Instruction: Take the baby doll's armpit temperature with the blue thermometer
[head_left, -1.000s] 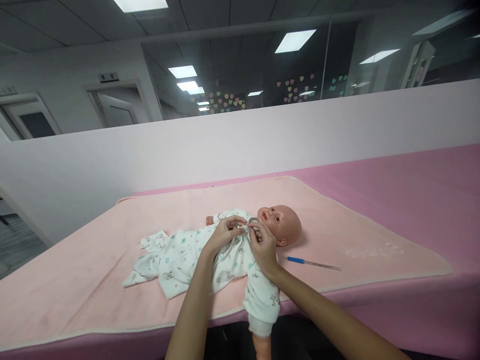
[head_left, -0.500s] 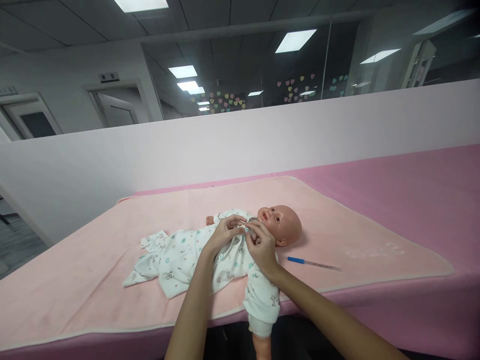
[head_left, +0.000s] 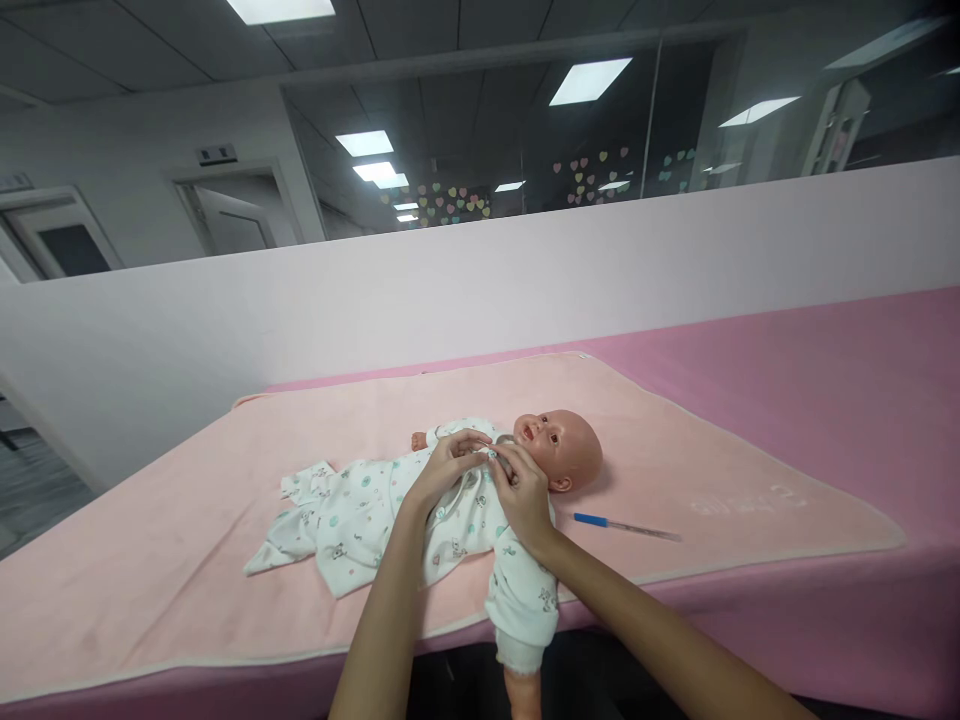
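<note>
A baby doll (head_left: 574, 448) lies on its back, its head to the right, dressed in a white printed top (head_left: 465, 530) and matching trousers (head_left: 349, 510). At the doll's upper chest, just below the chin, my left hand (head_left: 450, 465) pinches the top's front edge. My right hand (head_left: 523, 490) meets it there, thumb and fingers closed on the fabric near the collar. The exact spot between my fingertips is partly hidden. One sleeved arm of the doll (head_left: 525, 600) hangs over the near edge between my forearms.
A thermometer-like stick with a blue end (head_left: 591, 520) lies right of the doll. Under both is a peach blanket (head_left: 187, 560) on a pink padded surface (head_left: 862, 420). A low white wall (head_left: 450, 290) with glass above it runs along the back.
My right hand's fingers have shifted slightly at the collar. The doll, my left hand and the stick stay where they were.
</note>
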